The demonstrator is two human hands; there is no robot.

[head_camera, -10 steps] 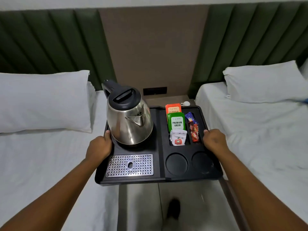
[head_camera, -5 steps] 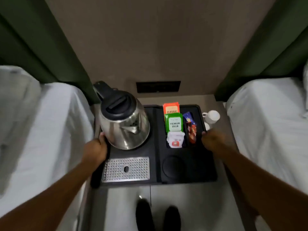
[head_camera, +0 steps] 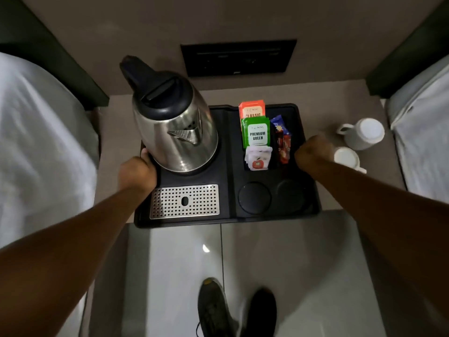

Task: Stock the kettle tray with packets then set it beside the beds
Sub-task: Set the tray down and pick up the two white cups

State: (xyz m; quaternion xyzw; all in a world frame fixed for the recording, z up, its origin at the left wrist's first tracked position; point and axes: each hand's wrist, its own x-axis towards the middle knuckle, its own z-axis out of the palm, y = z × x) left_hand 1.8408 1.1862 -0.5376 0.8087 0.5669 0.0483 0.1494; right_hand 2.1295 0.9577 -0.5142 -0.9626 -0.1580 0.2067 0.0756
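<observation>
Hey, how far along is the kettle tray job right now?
Stocking looks done: tea packets and sachets fill the tray beside the kettle. In hand: the left hand and right hand grip its sides over the bedside table. Left: letting go.

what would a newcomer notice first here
The steel kettle stands out, upright on the left half of the black tray, which lies on the bedside table between two beds. Next, the bright green packet in the tray's right compartment, with the left hand and right hand at the tray's sides.
</observation>
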